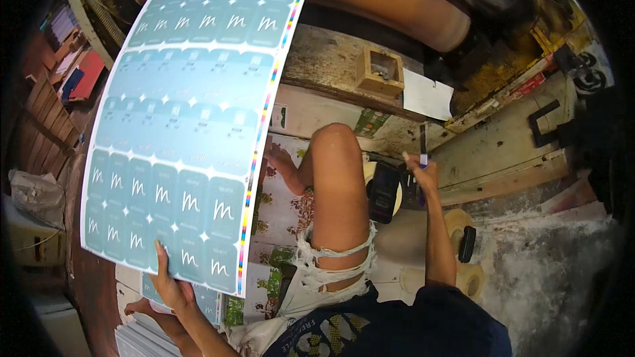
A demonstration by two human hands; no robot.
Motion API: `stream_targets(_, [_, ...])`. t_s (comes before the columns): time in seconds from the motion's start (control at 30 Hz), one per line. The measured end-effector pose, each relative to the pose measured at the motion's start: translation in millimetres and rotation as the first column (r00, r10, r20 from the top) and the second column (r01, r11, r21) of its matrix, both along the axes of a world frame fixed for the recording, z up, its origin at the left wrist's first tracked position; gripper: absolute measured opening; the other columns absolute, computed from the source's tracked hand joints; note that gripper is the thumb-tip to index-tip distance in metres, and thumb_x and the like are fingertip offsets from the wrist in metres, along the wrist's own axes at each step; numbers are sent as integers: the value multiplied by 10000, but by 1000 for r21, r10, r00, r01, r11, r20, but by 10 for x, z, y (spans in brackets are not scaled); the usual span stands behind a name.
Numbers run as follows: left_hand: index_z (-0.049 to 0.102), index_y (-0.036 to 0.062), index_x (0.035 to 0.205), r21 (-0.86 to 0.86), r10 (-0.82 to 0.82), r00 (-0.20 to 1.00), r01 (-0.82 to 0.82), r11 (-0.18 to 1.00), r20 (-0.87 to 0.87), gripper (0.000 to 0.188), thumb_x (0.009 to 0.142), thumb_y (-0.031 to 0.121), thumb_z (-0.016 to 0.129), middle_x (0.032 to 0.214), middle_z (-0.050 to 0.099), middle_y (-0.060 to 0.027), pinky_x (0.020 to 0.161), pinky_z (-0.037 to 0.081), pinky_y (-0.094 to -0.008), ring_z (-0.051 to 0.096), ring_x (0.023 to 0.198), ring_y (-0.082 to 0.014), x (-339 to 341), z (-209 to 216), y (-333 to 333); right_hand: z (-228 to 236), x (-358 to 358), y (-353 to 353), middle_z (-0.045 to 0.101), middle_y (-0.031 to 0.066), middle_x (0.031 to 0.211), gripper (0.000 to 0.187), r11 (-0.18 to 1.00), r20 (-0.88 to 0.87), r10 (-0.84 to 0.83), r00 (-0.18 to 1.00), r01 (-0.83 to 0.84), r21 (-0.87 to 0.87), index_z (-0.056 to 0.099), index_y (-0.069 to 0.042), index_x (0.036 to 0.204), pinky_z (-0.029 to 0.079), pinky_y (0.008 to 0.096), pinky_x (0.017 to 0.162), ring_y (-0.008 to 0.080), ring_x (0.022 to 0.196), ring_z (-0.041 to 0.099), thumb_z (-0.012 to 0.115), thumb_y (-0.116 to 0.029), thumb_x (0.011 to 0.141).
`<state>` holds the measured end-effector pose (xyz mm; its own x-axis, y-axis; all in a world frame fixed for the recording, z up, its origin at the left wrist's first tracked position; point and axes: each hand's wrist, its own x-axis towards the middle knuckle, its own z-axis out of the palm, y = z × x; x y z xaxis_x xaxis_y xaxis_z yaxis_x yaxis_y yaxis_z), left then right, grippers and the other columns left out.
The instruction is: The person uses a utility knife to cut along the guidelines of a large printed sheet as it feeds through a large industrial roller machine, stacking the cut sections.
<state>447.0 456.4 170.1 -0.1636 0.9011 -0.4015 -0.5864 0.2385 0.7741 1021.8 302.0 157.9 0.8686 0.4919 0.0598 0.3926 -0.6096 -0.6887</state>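
A large printed sheet [188, 102] in teal and light blue, with rows of label shapes and a colour strip along its right edge, hangs tilted on the left. My left hand [175, 287] grips its near edge, with the thumb on the printed face and the fingers behind. To the right of my raised knee, my right hand [424, 173] is closed around a slim cutter knife [423, 157] with a purple-and-white body; its dark, narrow blade points away from me. The far end of the sheet overlaps a brown roller [397, 0] and runs out of the picture.
A wooden ledge holds a small open wooden box [379, 73] and a white paper [426, 96]. A black phone [383, 192] lies right of my knee. Clear rolls [471, 281] and a black object [467, 244] sit farther right. Stacked sheets [142, 337] stand at lower left.
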Motion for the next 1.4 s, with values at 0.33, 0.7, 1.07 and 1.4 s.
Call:
stream_targets(0.33, [344, -6, 1408, 25, 25, 989, -21, 999, -146, 602, 911, 151, 646, 1340, 464, -146, 997, 420, -377, 491, 1166, -228, -494, -126, -279, 22, -82, 127, 726, 126, 848, 344, 989, -420, 7, 907, -69, -134, 740, -12, 967, 545, 347, 670, 179, 735, 706, 810, -285, 770])
stream_targets(0.7, [326, 0, 1411, -7, -61, 984, 60, 998, -169, 628, 911, 189, 655, 1314, 486, -157, 940, 475, -385, 526, 1136, -249, -3806, -2861, -2559, -2166, -2944, -2167, 692, 94, 724, 528, 989, -234, -143, 961, 146, -7, 696, 22, 892, 478, 291, 528, 132, 525, 610, 709, -501, 825])
stream_targets(1.07, [388, -29, 1352, 11, 61, 899, -63, 998, -434, 614, 870, 187, 702, 1274, 521, -178, 935, 474, -391, 546, 1112, -266, -4624, -3392, -3148, -1016, -3710, -828, 618, 57, 717, 377, 853, -10, 260, 966, -225, 472, 561, 26, 1257, 408, 237, 410, 72, 480, 516, 536, -229, 980])
stream_targets(1.4, [333, 0, 1416, 88, 79, 828, -36, 995, -554, 667, 860, 134, 676, 1219, 542, -147, 901, 479, -346, 573, 1024, -242, -4298, -3260, -3202, -1149, -3648, 1171, 625, 75, 724, 389, 632, -51, 616, 786, -455, 627, 583, 16, 1240, 424, 235, 414, 91, 475, 533, 554, -254, 961])
